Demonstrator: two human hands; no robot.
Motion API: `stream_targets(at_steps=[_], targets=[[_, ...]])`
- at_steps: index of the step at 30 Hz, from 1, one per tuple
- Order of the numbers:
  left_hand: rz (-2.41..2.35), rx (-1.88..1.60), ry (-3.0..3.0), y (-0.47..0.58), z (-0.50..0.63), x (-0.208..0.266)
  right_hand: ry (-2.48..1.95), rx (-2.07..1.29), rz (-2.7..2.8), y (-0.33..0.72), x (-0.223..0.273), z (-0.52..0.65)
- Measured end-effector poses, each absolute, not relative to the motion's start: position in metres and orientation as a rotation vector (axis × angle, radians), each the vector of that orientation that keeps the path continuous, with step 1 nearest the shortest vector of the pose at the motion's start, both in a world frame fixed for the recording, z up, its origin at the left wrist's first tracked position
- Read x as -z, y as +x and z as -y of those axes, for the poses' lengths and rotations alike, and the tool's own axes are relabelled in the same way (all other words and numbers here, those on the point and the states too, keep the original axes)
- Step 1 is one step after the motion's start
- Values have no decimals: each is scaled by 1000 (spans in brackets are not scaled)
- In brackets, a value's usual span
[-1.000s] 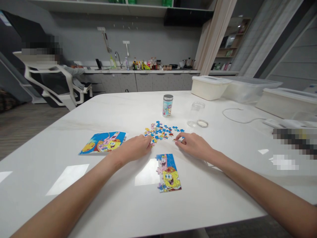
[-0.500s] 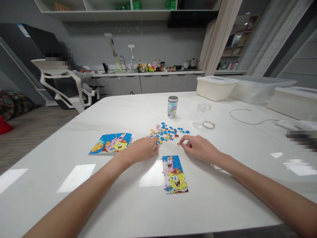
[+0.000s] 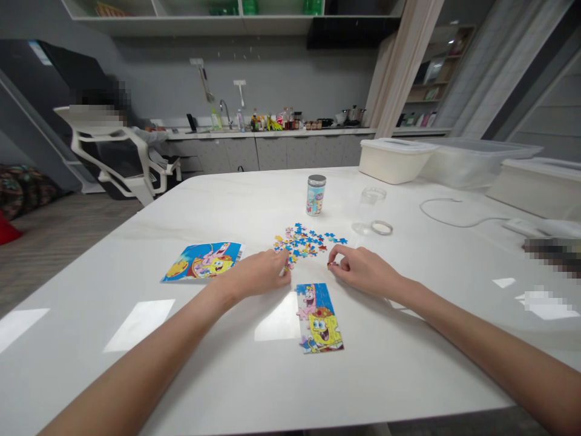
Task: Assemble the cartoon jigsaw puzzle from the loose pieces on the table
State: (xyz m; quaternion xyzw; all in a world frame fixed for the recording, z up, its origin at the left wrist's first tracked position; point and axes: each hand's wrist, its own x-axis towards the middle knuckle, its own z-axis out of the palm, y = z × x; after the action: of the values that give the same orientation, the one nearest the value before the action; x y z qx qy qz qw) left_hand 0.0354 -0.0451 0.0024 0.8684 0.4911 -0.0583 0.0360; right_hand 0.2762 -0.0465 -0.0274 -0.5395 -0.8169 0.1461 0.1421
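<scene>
My right hand (image 3: 363,267) pinches a small reddish puzzle piece (image 3: 331,265) between thumb and fingertips, just above the table. My left hand (image 3: 265,270) is closed, its fingers curled at the near-left edge of a heap of loose puzzle pieces (image 3: 303,241). A bit of yellow shows at its fingertips; what it grips, if anything, I cannot make out. Between and below my hands lies a partly joined puzzle (image 3: 321,320) with a yellow and a pink cartoon figure, its left edge uneven. Left of my left hand lies a picture sheet (image 3: 204,261) with similar figures.
Behind the pieces stands a printed tin (image 3: 316,195) with a metal lid. To its right are a clear jar (image 3: 370,212) and a round lid (image 3: 382,227). Storage boxes (image 3: 397,162) and a white cable (image 3: 440,221) occupy the right side. A person sits in an office chair (image 3: 109,145) beyond the table.
My right hand has barely moved, its fingertips turning the puzzle piece slightly. My left hand stays in place. The joined puzzle and the heap look unchanged.
</scene>
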Motion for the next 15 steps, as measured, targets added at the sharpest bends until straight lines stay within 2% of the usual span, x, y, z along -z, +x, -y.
stream_targets(at_steps=[10,12,15], targets=[[-1583,211,2647,34,42,-2,-1534,-400,2402,274,24,49],[-1591,210,2647,34,42,-2,-1601,-320,2386,276,24,48],[-1626,197,2647,33,42,1,-1833,-27,2299,282,22,44]])
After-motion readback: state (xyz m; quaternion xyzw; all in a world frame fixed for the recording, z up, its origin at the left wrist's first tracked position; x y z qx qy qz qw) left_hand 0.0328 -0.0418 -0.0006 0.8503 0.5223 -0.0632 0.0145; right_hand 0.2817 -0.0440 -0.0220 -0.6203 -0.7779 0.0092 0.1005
